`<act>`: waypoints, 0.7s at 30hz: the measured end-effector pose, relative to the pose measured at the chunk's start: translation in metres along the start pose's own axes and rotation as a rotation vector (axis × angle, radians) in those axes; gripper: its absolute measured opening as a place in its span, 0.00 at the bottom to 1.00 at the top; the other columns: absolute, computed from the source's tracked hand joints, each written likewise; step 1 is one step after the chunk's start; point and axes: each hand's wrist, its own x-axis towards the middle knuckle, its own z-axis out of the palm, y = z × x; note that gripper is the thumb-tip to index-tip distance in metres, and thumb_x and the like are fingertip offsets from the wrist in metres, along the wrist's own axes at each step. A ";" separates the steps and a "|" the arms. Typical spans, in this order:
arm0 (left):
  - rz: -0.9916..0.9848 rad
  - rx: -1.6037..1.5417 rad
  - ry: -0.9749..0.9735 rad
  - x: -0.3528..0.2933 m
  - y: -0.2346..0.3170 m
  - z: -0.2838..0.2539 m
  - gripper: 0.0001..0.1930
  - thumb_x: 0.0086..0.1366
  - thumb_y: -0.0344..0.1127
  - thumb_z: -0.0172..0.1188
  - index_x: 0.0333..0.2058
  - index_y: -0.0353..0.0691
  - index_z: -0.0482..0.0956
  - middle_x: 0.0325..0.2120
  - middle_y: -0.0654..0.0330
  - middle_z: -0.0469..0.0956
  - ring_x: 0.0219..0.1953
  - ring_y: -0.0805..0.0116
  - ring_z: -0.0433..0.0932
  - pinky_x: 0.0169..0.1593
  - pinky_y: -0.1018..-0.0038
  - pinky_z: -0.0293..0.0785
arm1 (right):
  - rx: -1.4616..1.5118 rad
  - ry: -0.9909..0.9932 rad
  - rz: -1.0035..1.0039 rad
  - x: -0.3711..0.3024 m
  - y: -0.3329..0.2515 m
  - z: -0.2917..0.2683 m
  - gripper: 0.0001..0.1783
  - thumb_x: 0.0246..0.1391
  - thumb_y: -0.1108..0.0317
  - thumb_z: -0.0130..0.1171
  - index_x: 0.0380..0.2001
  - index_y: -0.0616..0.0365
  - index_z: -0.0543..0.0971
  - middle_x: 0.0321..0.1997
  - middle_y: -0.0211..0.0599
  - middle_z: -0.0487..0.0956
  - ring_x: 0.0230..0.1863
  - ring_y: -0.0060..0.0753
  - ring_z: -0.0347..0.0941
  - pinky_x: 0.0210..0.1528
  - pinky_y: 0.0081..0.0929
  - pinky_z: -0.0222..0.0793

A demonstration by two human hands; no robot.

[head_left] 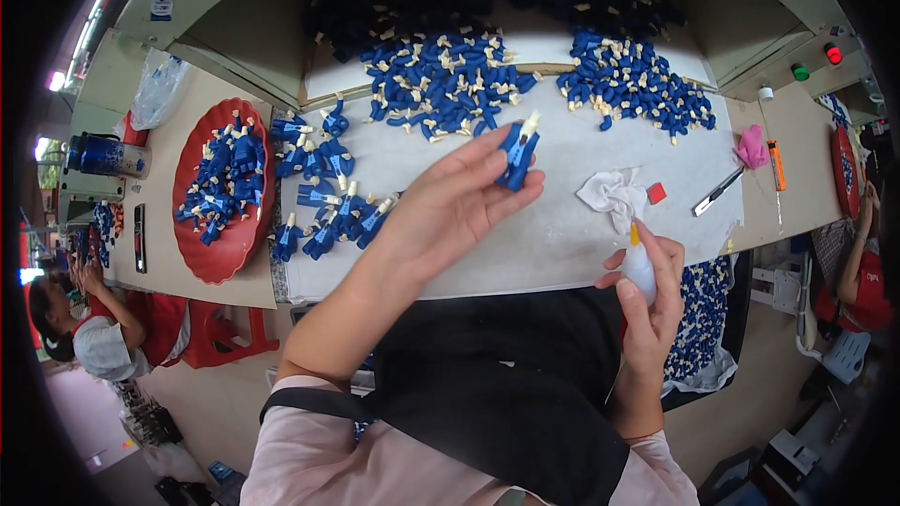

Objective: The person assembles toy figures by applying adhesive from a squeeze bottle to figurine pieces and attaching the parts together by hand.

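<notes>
My left hand [459, 197] is closed around a small blue toy figure body [517, 159], raised over the white work sheet with its cream-coloured peg pointing up. In my right hand [661, 305], near the front edge of the table, is a small white squeeze bottle [639, 272]. Its yellow nozzle points up, apart from the figure body. A crumpled white cloth [614, 195] lies just beyond the bottle. Several similar figure bodies [323, 164] are spread on the sheet left of my left hand.
Heaps of small blue parts with cream ends [436, 84] fill the back. A red oval tray [192, 248] of blue parts stands left. A utility knife [718, 191], a red square [656, 193] and a pink cloth [751, 147] lie right. People sit at both sides.
</notes>
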 end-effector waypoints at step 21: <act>-0.041 -0.054 -0.076 -0.027 -0.057 -0.019 0.24 0.60 0.30 0.46 0.55 0.34 0.53 0.41 0.57 0.67 0.46 0.66 0.67 0.53 0.66 0.61 | 0.573 0.385 0.030 -0.004 0.001 0.011 0.20 0.35 0.73 0.60 0.35 0.61 0.66 0.34 0.37 0.63 0.28 0.23 0.63 0.22 0.15 0.62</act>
